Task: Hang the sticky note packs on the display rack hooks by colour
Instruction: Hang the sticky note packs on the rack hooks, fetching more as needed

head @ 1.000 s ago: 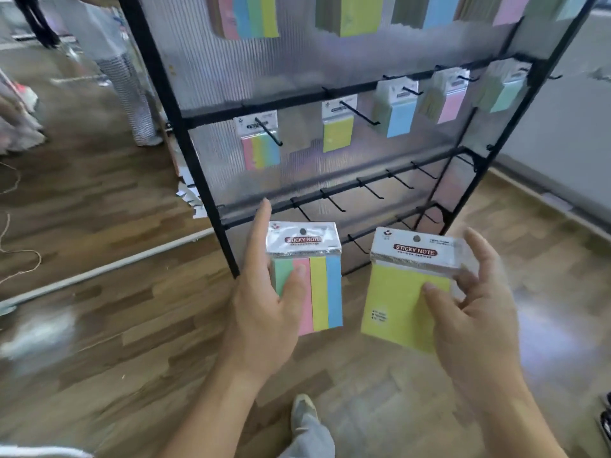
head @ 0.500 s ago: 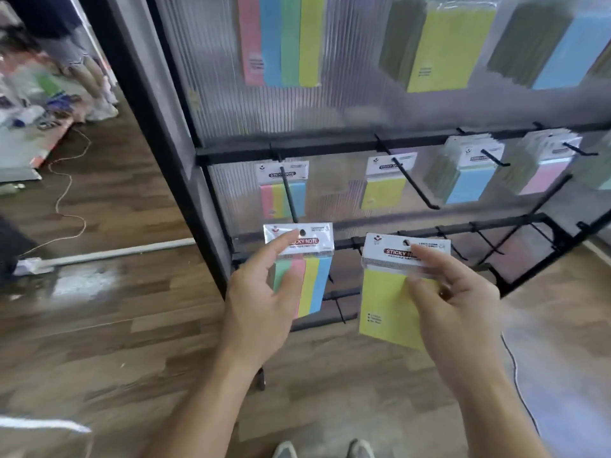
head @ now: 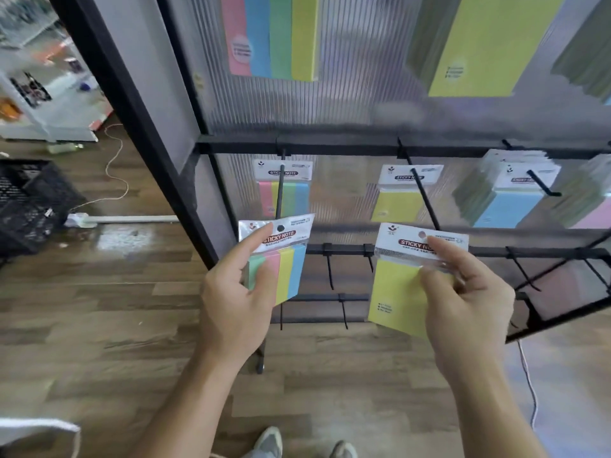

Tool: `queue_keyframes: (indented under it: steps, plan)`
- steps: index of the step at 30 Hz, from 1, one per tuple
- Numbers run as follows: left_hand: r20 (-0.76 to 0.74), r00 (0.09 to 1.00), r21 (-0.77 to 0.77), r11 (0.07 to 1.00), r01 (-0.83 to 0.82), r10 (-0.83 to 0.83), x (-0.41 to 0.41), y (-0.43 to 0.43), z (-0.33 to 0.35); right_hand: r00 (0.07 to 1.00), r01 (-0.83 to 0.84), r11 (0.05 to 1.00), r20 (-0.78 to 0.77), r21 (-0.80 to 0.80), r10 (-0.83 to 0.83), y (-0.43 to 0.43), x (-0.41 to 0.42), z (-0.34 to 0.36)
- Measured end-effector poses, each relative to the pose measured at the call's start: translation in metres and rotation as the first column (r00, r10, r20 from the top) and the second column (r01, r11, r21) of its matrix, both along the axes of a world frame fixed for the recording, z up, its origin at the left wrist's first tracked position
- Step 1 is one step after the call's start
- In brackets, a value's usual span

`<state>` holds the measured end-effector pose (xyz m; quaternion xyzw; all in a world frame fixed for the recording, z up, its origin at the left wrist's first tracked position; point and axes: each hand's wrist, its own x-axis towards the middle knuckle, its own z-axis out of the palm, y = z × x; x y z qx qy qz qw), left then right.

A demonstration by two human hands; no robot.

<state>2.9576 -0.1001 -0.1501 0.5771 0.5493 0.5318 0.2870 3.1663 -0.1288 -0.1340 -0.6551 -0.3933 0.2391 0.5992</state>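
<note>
Entry: hanging, mid-step; your left hand (head: 234,302) pinches the striped pack (head: 291,269), its hook (head: 280,193) at 12 o'clock; your right hand (head: 472,302) pinches the yellow pack (head: 393,292); next, likely, thread each hole squarely.

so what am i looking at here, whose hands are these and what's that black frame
This is one picture from a camera worn on a person's head, looking down at their own bare hands; no machine is involved. The left hand holds a striped multicolour pack of sticky notes, and the right hand pinches a yellow pack. Ahead stands a black display rack. On its hooks are a hanging striped pack, a hanging yellow pack and blue packs further right. Below is a wooden floor.
</note>
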Motion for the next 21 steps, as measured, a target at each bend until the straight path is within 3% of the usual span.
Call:
queue_keyframes:
  steps: [11,21]
  plan:
    - [0.112,0.993,-0.086,0.996,-0.026,0.036,0.002,0.005,-0.014,0.998,0.068,0.998,-0.001,0.019,-0.068,0.001,0.024,-0.016]
    - [-0.106,0.992,-0.135,0.99,0.051,-0.066,0.005,0.022,-0.015,0.994,-0.057,0.995,0.086,-0.083,0.064,0.022,0.037,-0.033]
